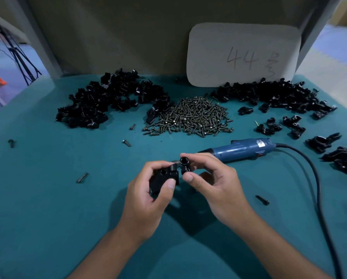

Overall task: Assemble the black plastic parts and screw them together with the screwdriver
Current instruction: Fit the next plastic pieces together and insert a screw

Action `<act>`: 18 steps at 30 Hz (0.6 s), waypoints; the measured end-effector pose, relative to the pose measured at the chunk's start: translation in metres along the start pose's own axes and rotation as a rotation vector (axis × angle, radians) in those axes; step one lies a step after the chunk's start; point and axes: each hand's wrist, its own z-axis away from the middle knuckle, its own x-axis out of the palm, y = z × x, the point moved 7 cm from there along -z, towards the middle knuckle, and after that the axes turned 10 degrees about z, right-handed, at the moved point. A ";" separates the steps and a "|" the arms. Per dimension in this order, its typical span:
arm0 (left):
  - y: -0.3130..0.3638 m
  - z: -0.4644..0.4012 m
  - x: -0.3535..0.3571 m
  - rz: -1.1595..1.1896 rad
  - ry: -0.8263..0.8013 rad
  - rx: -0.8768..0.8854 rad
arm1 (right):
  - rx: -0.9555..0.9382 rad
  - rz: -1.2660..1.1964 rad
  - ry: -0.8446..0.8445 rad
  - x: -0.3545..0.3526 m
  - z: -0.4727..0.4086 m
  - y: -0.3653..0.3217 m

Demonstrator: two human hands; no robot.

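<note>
Black parts (pixel 169 174) (half hidden) between both hands

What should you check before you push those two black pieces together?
1. Left hand grips the bigger black block: ok.
2. Right hand pinches the smaller ring piece: ok.
3. Pieces close but not yet joined: ok.
4. Holes lined up: cannot tell.
5. Screwdriver lying within reach behind the hands: ok.
6. Screw pile on the table: ok.
</note>
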 end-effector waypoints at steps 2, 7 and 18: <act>0.000 0.000 0.001 0.003 -0.007 -0.001 | 0.019 -0.011 -0.011 0.003 0.000 0.002; -0.001 0.000 0.001 0.020 -0.027 -0.006 | 0.021 -0.023 -0.027 0.007 0.002 0.003; 0.004 -0.004 0.003 -0.011 -0.087 0.069 | 0.050 -0.084 -0.054 0.008 0.001 0.004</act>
